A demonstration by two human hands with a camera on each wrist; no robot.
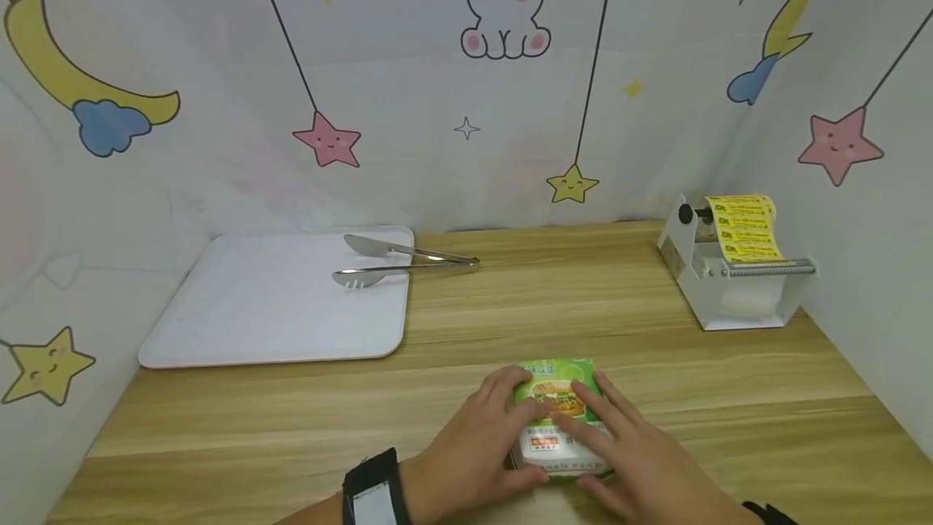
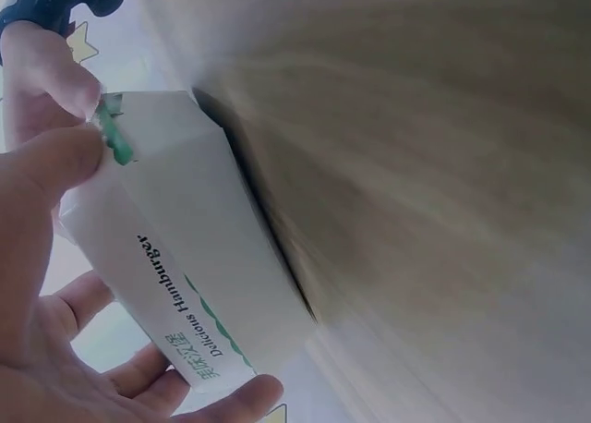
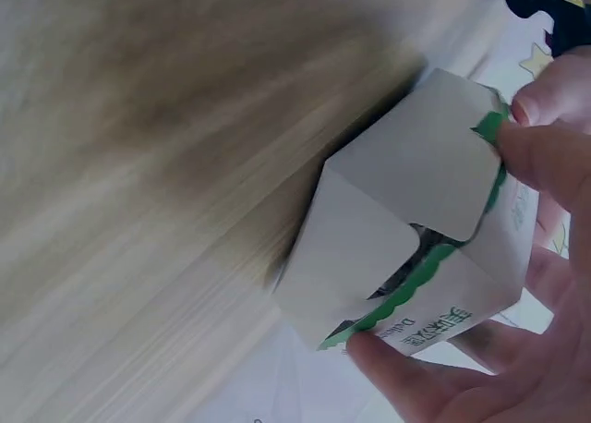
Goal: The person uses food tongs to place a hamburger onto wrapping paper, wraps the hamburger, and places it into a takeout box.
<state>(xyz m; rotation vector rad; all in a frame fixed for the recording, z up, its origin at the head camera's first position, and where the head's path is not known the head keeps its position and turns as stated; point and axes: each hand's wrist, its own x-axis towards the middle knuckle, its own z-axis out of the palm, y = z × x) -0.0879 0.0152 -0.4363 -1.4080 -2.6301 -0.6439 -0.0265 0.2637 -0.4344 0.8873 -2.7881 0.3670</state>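
Note:
A green-and-white paper hamburger box stands on the wooden table near its front, with a burger picture on the lid. From the left, my left hand holds it, fingers over the lid and thumb at the front edge. My right hand grips the other side, fingers spread across the lid and thumb low at the front. The left wrist view shows the white side of the box printed "Delicious Hamburger". A gap shows under the scalloped green lid edge of the box in the right wrist view.
A white tray lies at the back left, with metal tongs resting across its right edge. At the back right stands a white label dispenser carrying a roll of yellow labels. A patterned curtain borders the table.

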